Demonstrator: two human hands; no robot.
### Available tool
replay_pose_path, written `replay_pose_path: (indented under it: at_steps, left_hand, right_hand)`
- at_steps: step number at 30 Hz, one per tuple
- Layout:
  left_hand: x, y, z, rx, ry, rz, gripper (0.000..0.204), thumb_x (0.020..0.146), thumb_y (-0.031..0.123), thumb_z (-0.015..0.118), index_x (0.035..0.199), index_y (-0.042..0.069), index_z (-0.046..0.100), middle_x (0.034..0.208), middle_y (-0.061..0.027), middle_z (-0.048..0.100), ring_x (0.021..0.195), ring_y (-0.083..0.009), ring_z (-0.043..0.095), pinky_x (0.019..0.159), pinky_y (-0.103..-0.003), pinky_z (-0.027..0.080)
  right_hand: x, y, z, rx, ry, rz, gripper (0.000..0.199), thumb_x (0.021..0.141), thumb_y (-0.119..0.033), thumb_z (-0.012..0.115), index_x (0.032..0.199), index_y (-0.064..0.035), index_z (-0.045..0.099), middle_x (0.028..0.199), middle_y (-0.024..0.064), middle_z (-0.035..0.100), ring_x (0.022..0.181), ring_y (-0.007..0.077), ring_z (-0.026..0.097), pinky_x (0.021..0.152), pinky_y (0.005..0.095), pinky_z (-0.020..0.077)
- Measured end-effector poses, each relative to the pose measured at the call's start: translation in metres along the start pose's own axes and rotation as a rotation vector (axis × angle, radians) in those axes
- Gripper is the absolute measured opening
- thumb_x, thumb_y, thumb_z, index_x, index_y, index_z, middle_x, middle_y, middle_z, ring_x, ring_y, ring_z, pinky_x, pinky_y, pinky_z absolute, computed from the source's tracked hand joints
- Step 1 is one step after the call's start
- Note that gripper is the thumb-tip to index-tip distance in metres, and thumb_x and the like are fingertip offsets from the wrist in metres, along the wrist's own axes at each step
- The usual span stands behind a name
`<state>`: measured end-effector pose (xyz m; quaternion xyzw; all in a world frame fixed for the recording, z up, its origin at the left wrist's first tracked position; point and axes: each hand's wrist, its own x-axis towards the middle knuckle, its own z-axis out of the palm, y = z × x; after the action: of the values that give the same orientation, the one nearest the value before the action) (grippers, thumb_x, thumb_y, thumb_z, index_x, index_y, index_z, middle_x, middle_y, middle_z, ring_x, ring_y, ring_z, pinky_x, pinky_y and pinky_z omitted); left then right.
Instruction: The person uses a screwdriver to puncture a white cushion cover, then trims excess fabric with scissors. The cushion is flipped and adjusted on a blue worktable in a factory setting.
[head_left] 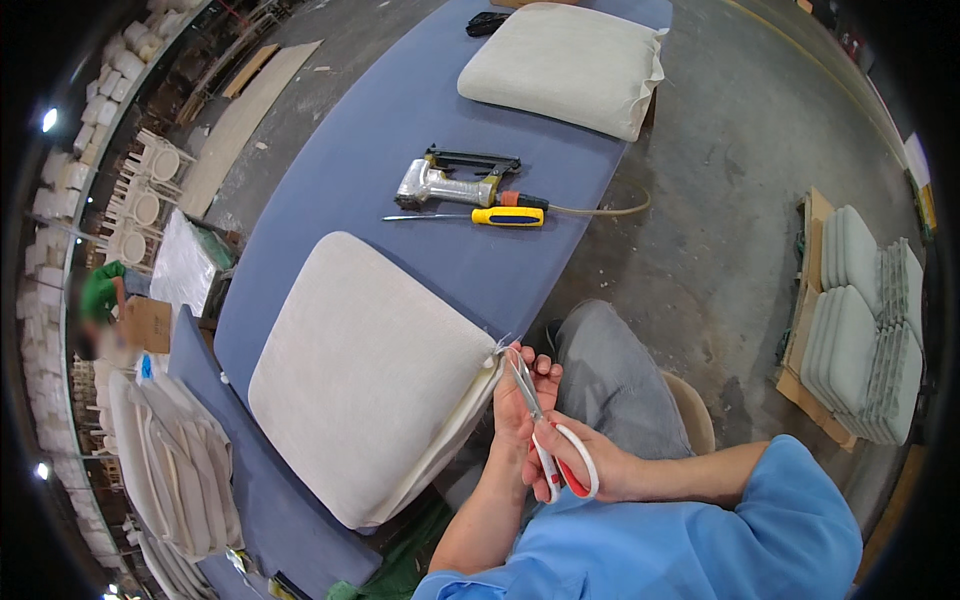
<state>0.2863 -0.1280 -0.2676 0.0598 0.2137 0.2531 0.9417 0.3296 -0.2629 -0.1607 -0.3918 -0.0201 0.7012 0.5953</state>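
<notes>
An off-white fabric seat cushion [365,370] lies on the blue-grey table in front of me, its near right corner at my hands. White string [500,348] with loose ends sticks out at that corner. My left hand [525,390] is closed there, palm up with fingers curled, and pinches the string. Scissors [530,390] with white and red handles are in my right hand [585,455]. Their blades point up to the corner, over my left fingers. Whether the blades touch the string is too small to tell.
On the table [330,190] lie a staple gun [455,180] with an air hose, a yellow-handled screwdriver [505,216] and another cushion [565,65]. Stacked covers [170,460] stand at left, stacked cushions [865,320] on the right floor. A person in green [100,290] is far left.
</notes>
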Motion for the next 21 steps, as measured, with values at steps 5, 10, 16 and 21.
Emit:
replay_pose_path:
  at_steps: [5, 10, 16, 21]
  left_hand:
    - [0.003, -0.004, -0.011, 0.106, 0.056, -0.025, 0.027, 0.106, 0.035, 0.068, 0.12, 0.011, 0.068, 0.101, -0.0025, 0.069, 0.09, -0.0208, 0.063, 0.089, -0.042, 0.054]
    - [-0.057, 0.037, -0.036, 0.664, 0.16, -0.423, 0.064, 0.107, 0.048, 0.063, 0.151, 0.003, 0.049, 0.135, -0.0147, 0.066, 0.119, -0.03, 0.068, 0.107, -0.047, 0.054]
    - [-0.037, 0.017, -0.021, 0.086, -0.002, -0.244, 0.075, 0.105, 0.063, 0.054, 0.16, 0.013, 0.043, 0.15, -0.0175, 0.056, 0.124, -0.0325, 0.064, 0.109, -0.052, 0.052]
    - [-0.001, -0.005, -0.017, -0.153, -0.096, -0.09, 0.051, 0.106, 0.057, 0.058, 0.142, 0.021, 0.065, 0.138, -0.0093, 0.067, 0.117, -0.0297, 0.068, 0.107, -0.051, 0.051]
  right_hand:
    - [0.005, -0.022, -0.016, -0.122, -0.026, 0.031, 0.042, 0.113, -0.047, 0.05, 0.132, -0.0101, 0.052, 0.089, 0.011, 0.068, 0.067, 0.0163, 0.066, 0.06, 0.0296, 0.0533]
    - [0.004, -0.033, -0.03, -0.133, -0.032, 0.012, 0.037, 0.114, -0.042, 0.049, 0.134, -0.0107, 0.051, 0.091, 0.0119, 0.068, 0.069, 0.016, 0.066, 0.062, 0.029, 0.0531]
    - [0.006, -0.038, -0.014, -0.095, -0.091, 0.038, 0.049, 0.112, -0.051, 0.049, 0.131, -0.0064, 0.05, 0.088, 0.0089, 0.066, 0.067, 0.0148, 0.066, 0.06, 0.0281, 0.0525]
    - [0.008, -0.033, 0.001, -0.074, -0.103, 0.047, 0.053, 0.112, -0.055, 0.046, 0.126, -0.0037, 0.048, 0.09, 0.011, 0.068, 0.065, 0.0158, 0.066, 0.06, 0.0298, 0.0541]
